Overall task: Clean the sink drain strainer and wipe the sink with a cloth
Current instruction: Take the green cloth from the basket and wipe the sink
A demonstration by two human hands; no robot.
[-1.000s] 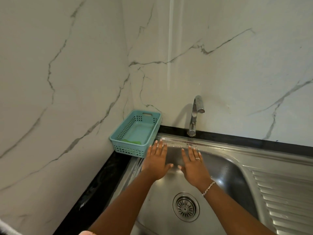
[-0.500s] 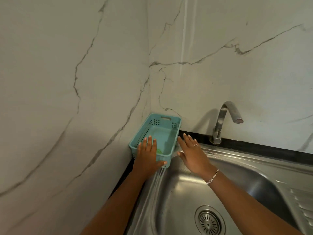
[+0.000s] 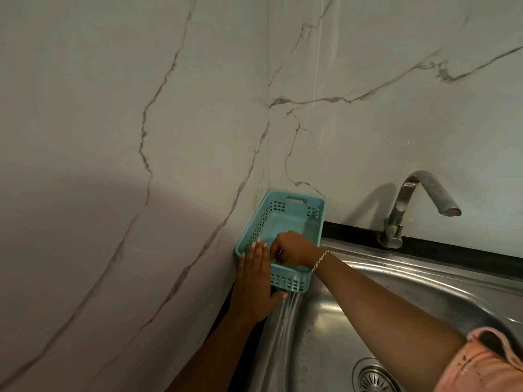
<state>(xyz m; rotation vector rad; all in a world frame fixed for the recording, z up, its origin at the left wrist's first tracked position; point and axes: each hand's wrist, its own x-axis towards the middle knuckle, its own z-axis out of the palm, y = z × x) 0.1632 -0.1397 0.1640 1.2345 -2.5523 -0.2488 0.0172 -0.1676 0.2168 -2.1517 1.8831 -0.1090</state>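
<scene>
Left hand (image 3: 256,281) laid flat and open against near wall of perforated teal plastic basket (image 3: 285,219), apparently to steady it; right hand (image 3: 293,248) reached inside, grip indeterminable; round steel drain strainer (image 3: 373,379) seated in stainless sink (image 3: 325,335).

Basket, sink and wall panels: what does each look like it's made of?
Basket: teal moulded plastic, matte, with punched grid holes and a handle slot. Sink: stainless steel by its look, brushed, with bright streaked reflections. Wall panels: marble-look, pale with grey veins and a soft sheen; real stone or tile cannot be told.
</scene>
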